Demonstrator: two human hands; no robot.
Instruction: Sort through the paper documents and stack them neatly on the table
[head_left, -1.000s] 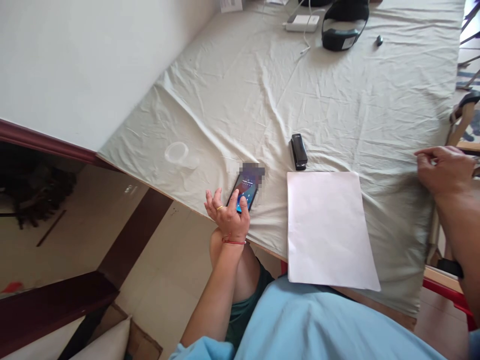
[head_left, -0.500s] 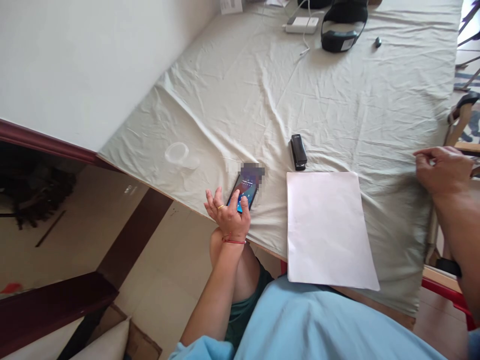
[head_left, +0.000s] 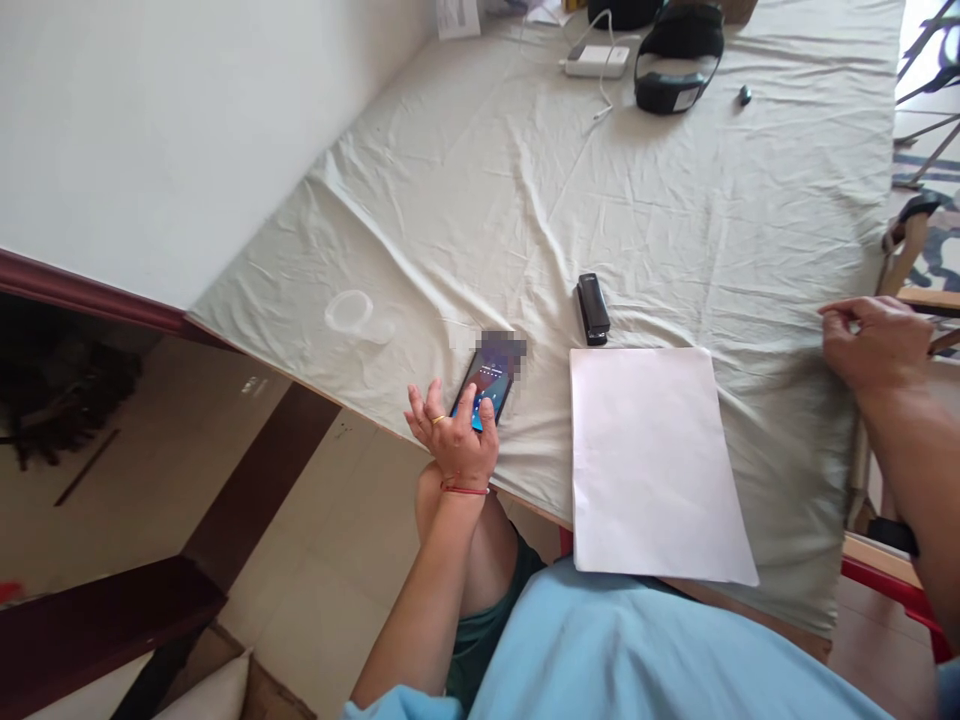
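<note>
A dark smartphone (head_left: pixel 489 372) with a lit screen lies flat on the cloth near the table's left front edge; its upper end is blurred out. My left hand (head_left: pixel 459 432) is over its lower end, fingers spread, index finger and thumb at the screen. It wears a ring and a red bracelet. At the table's right edge rests my right hand (head_left: pixel 877 340), loosely curled, thumb tip against the index finger and nothing visible in it. Between the hands lies a stack of white paper (head_left: pixel 652 460), with a black stapler (head_left: pixel 594 309) just beyond its far edge.
A pale wrinkled cloth (head_left: pixel 675 220) covers the table. Left of the phone lies a clear plastic container (head_left: pixel 351 312). Farther back are a white power bank (head_left: pixel 597 61) with a cable, a black headset (head_left: pixel 679 65) and a small dark object (head_left: pixel 744 95). A wall borders the left.
The camera view has shifted slightly, moving the whole scene a little down and left. Both hands keep nearly the same pose; the phone, stapler and paper stay in place on the table.
</note>
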